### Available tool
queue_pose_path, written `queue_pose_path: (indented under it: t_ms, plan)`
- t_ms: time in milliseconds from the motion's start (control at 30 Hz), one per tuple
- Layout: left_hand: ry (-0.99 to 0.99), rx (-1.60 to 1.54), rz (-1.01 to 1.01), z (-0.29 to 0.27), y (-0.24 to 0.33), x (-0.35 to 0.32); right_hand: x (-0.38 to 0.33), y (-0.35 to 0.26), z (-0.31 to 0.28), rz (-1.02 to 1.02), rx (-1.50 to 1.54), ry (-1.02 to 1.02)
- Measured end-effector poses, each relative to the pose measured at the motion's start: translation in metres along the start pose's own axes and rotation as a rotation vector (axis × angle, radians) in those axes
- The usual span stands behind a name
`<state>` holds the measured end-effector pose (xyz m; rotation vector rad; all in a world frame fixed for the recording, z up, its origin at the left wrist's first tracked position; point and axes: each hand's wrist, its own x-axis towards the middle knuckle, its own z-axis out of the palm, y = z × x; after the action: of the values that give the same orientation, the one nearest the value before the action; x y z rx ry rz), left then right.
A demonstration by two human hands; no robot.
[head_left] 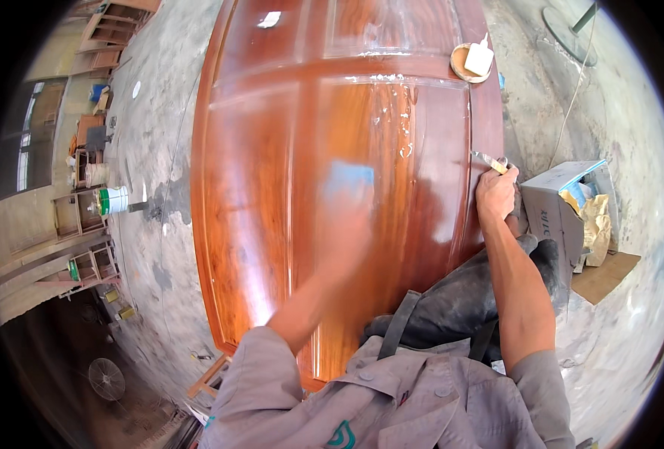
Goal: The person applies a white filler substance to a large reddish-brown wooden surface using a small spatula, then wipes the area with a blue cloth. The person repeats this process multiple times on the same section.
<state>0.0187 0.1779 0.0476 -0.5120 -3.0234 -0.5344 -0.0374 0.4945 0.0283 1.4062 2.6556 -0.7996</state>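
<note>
Door panel glossy red-brown, streaky orange wood grain, white smears near its upper right. Blue pad under blurred left hand. Yellow-handled putty knife at the door's right edge. White bottle on tan dish. Grey shirt. White-and-green bucket left of door.

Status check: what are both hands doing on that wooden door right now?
Left hand blurred, pressing blue pad on glossy door panel. Right hand at door's right edge, gripping putty knife. White smears on the panel above.

one wooden door, one putty knife, one cardboard box, one fan
</note>
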Motion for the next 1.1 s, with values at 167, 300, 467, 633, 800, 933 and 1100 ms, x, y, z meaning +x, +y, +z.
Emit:
queue_pose_path:
  t_ms: [167,300,467,633,800,933,1100]
  plan:
    - [0.009,-0.030,-0.030,0.027,0.007,0.012,0.003,0.001,0.003,-0.004,0.013,0.014]
    - [-0.042,-0.118,-0.062,0.023,0.005,0.054,0.000,0.002,0.001,-0.022,0.006,-0.002]
    - [-0.027,-0.046,0.005,0.022,0.014,0.011,0.006,-0.005,-0.002,0.045,0.031,0.010]
    - [0.026,-0.150,-0.007,0.020,-0.001,0.085,0.002,0.000,0.002,0.018,-0.005,-0.036]
    - [-0.028,-0.008,0.020,0.025,0.021,-0.012,0.007,-0.006,0.000,0.039,-0.002,-0.020]
    - [0.046,-0.073,0.021,0.019,0.010,0.078,-0.001,-0.007,0.006,-0.017,0.007,-0.017]
    - [-0.049,0.019,0.044,0.022,0.027,-0.006,0.004,-0.001,-0.001,0.019,-0.019,-0.035]
